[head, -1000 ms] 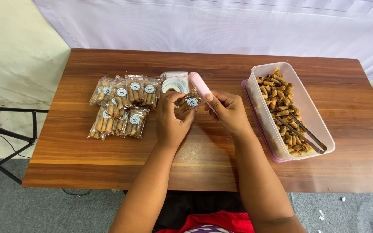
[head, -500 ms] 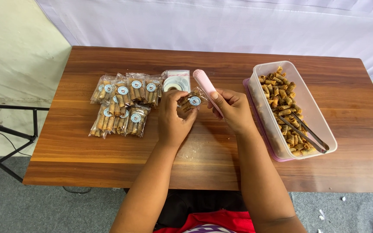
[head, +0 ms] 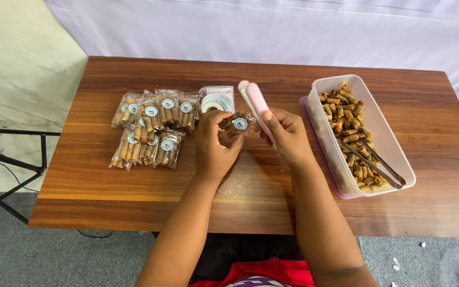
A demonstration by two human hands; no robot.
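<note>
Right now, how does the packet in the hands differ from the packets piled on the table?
The held packet is lifted between the left hand and right hand, its end at the pink sealer; the piled packets lie flat on the table, untouched. The held packet is single; the piled packets overlap in a heap. Both are clear bags of brown rolls with round stickers.

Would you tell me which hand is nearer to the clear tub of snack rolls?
Right. The right hand, holding a pink sealer, is just left of the tub; the left hand is farther left, holding a small packet.
</note>
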